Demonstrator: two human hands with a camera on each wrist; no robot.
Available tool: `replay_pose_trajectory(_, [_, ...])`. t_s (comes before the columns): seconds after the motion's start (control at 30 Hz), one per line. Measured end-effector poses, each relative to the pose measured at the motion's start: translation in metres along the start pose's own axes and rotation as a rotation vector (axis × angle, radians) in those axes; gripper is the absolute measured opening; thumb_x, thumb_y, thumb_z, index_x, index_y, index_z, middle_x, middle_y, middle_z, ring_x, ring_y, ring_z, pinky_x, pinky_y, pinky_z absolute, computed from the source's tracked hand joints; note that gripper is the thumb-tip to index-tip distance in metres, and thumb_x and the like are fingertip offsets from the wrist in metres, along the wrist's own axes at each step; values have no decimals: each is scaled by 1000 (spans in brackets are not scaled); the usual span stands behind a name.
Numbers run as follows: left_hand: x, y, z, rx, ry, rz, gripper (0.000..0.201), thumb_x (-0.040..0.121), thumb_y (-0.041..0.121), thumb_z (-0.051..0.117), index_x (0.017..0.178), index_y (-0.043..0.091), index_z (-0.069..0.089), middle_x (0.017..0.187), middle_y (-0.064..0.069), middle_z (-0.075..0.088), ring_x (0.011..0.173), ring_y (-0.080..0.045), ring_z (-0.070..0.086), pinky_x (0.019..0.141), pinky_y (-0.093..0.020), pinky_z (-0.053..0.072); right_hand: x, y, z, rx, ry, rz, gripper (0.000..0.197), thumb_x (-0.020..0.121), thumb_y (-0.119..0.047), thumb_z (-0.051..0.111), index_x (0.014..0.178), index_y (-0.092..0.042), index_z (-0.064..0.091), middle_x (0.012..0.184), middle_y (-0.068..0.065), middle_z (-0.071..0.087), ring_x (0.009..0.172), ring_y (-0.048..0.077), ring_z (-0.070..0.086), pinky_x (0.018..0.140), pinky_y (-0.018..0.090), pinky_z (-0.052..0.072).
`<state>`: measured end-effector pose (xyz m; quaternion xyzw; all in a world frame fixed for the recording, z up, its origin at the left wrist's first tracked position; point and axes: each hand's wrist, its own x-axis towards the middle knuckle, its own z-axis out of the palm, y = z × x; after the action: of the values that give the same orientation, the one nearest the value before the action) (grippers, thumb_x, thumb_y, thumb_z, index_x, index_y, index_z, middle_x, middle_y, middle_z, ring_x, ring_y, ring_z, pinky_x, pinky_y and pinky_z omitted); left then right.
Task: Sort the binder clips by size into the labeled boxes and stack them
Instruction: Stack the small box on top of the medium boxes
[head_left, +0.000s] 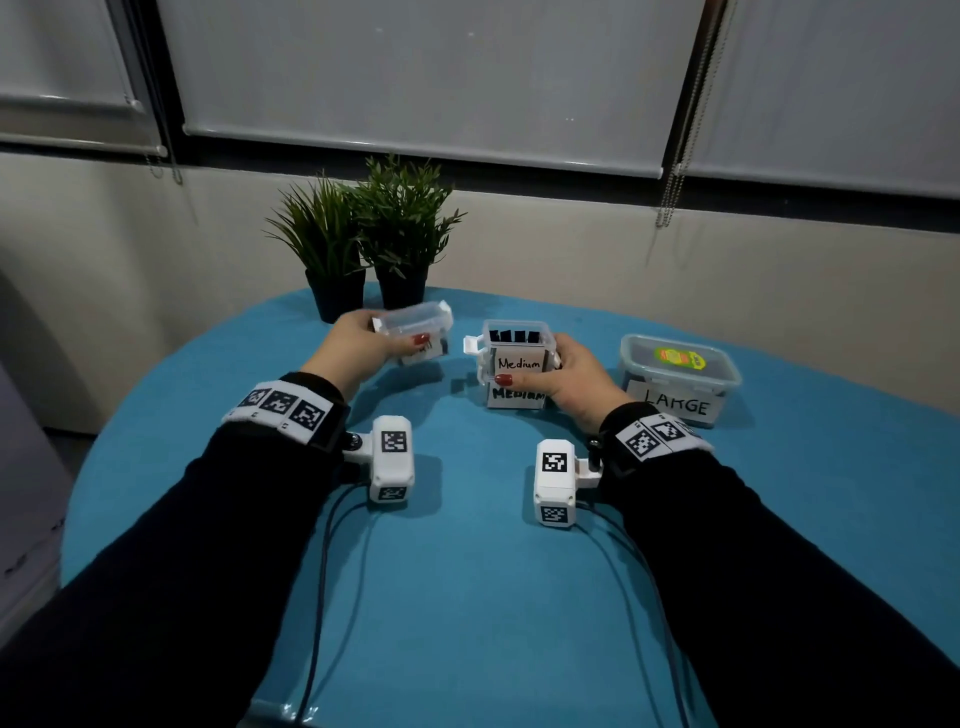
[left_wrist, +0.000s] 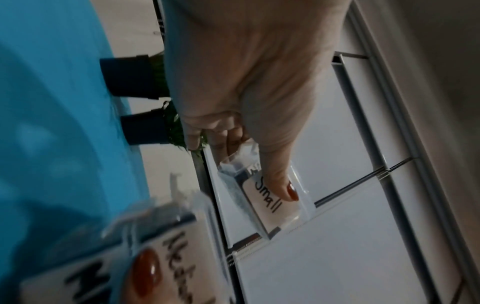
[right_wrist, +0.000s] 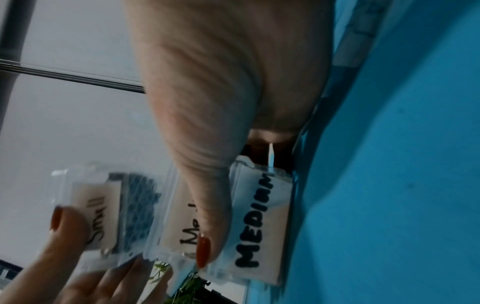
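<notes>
My left hand (head_left: 363, 338) holds a small clear lidded box labelled "Small" (head_left: 415, 332) lifted off the blue table, left of the other boxes; the left wrist view shows its label (left_wrist: 267, 201) under my thumb. My right hand (head_left: 561, 374) grips two stacked clear boxes, the upper marked "Medium" (head_left: 517, 348) with black binder clips inside, the lower marked "MEDIUM" (head_left: 517, 396) standing on the table. In the right wrist view my thumb lies across the upper label (right_wrist: 189, 228), above the lower label (right_wrist: 257, 222), with the Small box (right_wrist: 103, 209) beside it.
A larger lidded box labelled "LARGE" (head_left: 678, 379) stands at the right. Two potted plants (head_left: 363, 244) stand at the table's far edge behind the Small box. Cables trail from the wrist cameras across the blue table (head_left: 467, 597) toward me.
</notes>
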<state>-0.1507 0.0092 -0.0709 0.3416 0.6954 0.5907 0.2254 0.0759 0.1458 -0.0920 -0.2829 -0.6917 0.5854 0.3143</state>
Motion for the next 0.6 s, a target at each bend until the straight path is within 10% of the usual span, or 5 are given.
replay_pose_trajectory(0.23, [-9, 55, 42, -215, -83, 240, 54, 82, 9, 81, 131, 6, 59, 117, -6, 72, 108, -17, 70, 91, -30, 57, 4, 3, 1, -5, 11, 4, 67, 65, -9, 93, 122, -13, 58, 111, 9, 74, 104, 27, 72, 89, 51, 59])
replay_pose_trajectory(0.6, [-17, 49, 89, -166, -248, 224, 67, 79, 5, 81, 140, 6, 52, 124, -11, 69, 114, -24, 67, 95, -36, 57, 10, 8, -1, -68, 47, -22, 56, 74, -3, 86, 123, -11, 58, 113, 9, 73, 105, 24, 70, 95, 45, 57])
